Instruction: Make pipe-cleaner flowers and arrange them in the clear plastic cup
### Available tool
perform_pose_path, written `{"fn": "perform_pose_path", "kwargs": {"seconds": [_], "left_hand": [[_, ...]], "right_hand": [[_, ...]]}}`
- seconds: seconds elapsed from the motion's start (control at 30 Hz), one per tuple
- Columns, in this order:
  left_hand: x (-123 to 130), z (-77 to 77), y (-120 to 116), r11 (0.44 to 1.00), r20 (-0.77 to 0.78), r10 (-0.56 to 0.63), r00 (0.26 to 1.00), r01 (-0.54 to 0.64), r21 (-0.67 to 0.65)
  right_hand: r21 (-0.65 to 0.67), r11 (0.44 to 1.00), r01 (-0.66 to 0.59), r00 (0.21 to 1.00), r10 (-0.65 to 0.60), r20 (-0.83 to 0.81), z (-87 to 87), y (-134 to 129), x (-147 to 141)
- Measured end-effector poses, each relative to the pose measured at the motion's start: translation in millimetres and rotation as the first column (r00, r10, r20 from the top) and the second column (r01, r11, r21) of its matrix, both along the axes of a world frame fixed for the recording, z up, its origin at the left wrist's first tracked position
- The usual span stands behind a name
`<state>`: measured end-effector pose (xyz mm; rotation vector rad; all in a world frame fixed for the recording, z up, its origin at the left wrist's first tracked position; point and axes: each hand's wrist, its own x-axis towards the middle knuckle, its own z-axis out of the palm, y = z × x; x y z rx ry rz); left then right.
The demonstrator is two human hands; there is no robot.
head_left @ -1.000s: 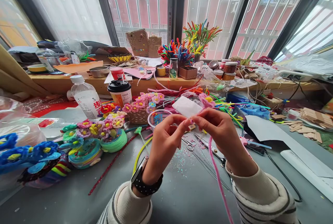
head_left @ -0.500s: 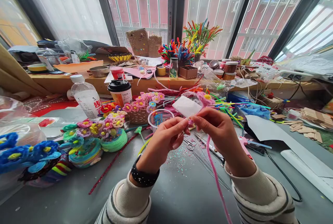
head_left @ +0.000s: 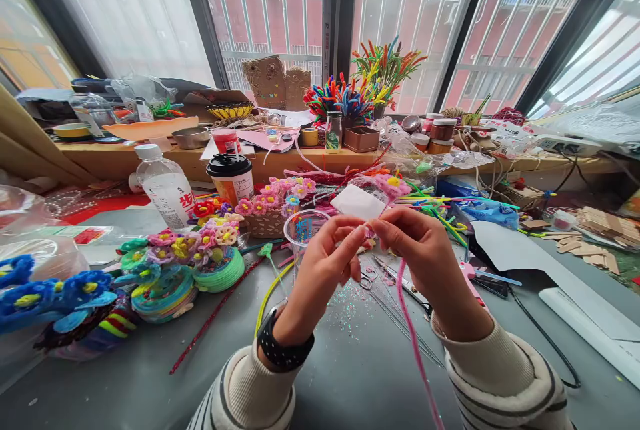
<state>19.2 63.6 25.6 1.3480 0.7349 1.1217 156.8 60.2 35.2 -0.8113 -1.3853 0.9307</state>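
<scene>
A pink pipe-cleaner flower (head_left: pixel 391 185) with a yellow centre rises just beyond my fingertips. My right hand (head_left: pixel 425 250) is closed, thumb and forefinger pinching the flower near its base. Close against it, my left hand (head_left: pixel 334 253) is also closed, its thumb and forefinger pinching pink pipe cleaner at the same spot. From beneath my right hand a long pink pipe cleaner (head_left: pixel 414 343) hangs toward the table's front edge. The exact join between the fingers is hidden. Behind my left hand stands a clear plastic cup (head_left: pixel 303 225), partly covered.
Scissors (head_left: pixel 367 279) and thin metal rods lie below my hands amid scattered glitter. At left are yarn-wrapped pots with fuzzy flowers (head_left: pixel 220 267), a plastic bottle (head_left: pixel 165 183) and a lidded drink cup (head_left: pixel 231 180). Loose pipe cleaners (head_left: pixel 443 217) lie behind; white sheets (head_left: pixel 515 250) lie right.
My left hand and wrist have turned and shifted slightly right, its fingers regripping beside the right hand. The flower has tilted so that more of its face shows. My right hand has barely moved.
</scene>
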Motion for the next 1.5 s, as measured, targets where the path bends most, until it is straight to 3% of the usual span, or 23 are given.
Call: {"fn": "perform_pose_path", "kwargs": {"seconds": [0.03,0.07,0.13,0.2,0.23,0.33,0.5,0.57,0.6,0.67,0.77,0.83,0.9,0.97,1.1,1.23,1.37,1.5], "left_hand": [[1.6,-0.8,-1.5,0.977,-0.072,0.147,0.986,-0.134,0.168],[3.0,-2.3,-2.9,0.905,-0.127,0.3,0.945,-0.24,0.353],[5.1,-6.4,-4.6,0.656,-0.159,0.571,0.805,-0.332,0.678],[6.4,-10.7,-4.9,0.416,-0.114,0.735,0.668,-0.312,0.854],[6.7,-12.5,-4.7,0.34,-0.09,0.779,0.621,-0.297,0.892],[7.0,-14.8,-4.0,0.238,-0.046,0.839,0.543,-0.289,0.927],[7.1,-13.3,-5.8,0.159,-0.008,0.863,0.504,-0.258,0.953],[6.9,-11.7,-6.9,0.209,-0.028,0.84,0.542,-0.275,0.938],[6.6,-10.4,-7.3,0.271,-0.049,0.811,0.583,-0.3,0.915],[5.4,-6.7,-7.7,0.468,-0.101,0.699,0.708,-0.346,0.813],[2.7,-0.5,-6.4,0.827,-0.13,0.387,0.913,-0.281,0.488],[1.2,1.7,-4.6,0.96,-0.062,0.183,0.981,-0.165,0.227],[0.6,2.0,-2.7,0.995,0.028,0.083,0.996,-0.085,0.059],[0.5,1.5,-1.4,0.997,0.065,0.081,0.995,-0.081,0.004],[-0.5,2.0,-1.3,0.987,0.063,0.154,0.986,-0.157,0.045],[-2.2,3.2,-1.1,0.987,0.086,0.155,0.984,-0.159,0.037],[-5.5,2.1,1.5,0.997,0.099,0.077,0.992,-0.078,0.011],[-11.6,1.7,5.4,0.996,0.12,-0.088,0.989,0.09,-0.016]], "right_hand": [[-0.004,1.0,0.026,1.0,-0.026,-0.006,-0.4,0.6,0.1],[-0.005,0.999,0.048,0.999,-0.048,-0.014,-0.8,1.0,0.0],[-0.009,0.997,0.08,0.996,-0.08,-0.028,-1.1,1.3,-0.6],[-0.013,0.996,0.089,0.996,-0.09,-0.028,-1.1,1.1,-1.5],[-0.015,0.996,0.088,0.996,-0.089,-0.023,-1.0,0.8,-1.9],[-0.015,0.997,0.073,0.997,-0.073,-0.009,-0.6,-0.3,-3.2],[-0.019,0.998,0.065,0.998,-0.065,-0.011,-0.6,-1.6,-4.0],[-0.013,0.998,0.063,0.998,-0.063,-0.003,-0.5,-2.0,-3.9],[-0.007,0.998,0.062,0.998,-0.062,0.003,-0.3,-2.2,-3.8],[-0.002,0.998,0.062,0.998,-0.062,0.017,0.4,-2.7,-3.8],[0.009,0.998,0.054,0.998,-0.055,0.031,1.7,-3.5,-4.0],[0.018,0.999,0.05,0.998,-0.051,0.034,2.2,-3.6,-3.9],[0.028,0.998,0.054,0.998,-0.055,0.041,2.4,-3.2,-3.1],[0.027,0.998,0.05,0.997,-0.051,0.051,2.3,-2.2,-1.5],[-0.046,0.999,-0.002,0.999,0.005,0.053,3.7,-1.0,2.6],[-0.106,0.992,-0.061,0.997,0.066,0.045,6.2,-1.1,6.9],[-0.163,0.972,-0.172,0.981,0.185,0.064,8.5,-1.3,12.2],[-0.233,0.935,-0.266,0.956,0.288,0.063,11.6,-0.8,16.0]]}}
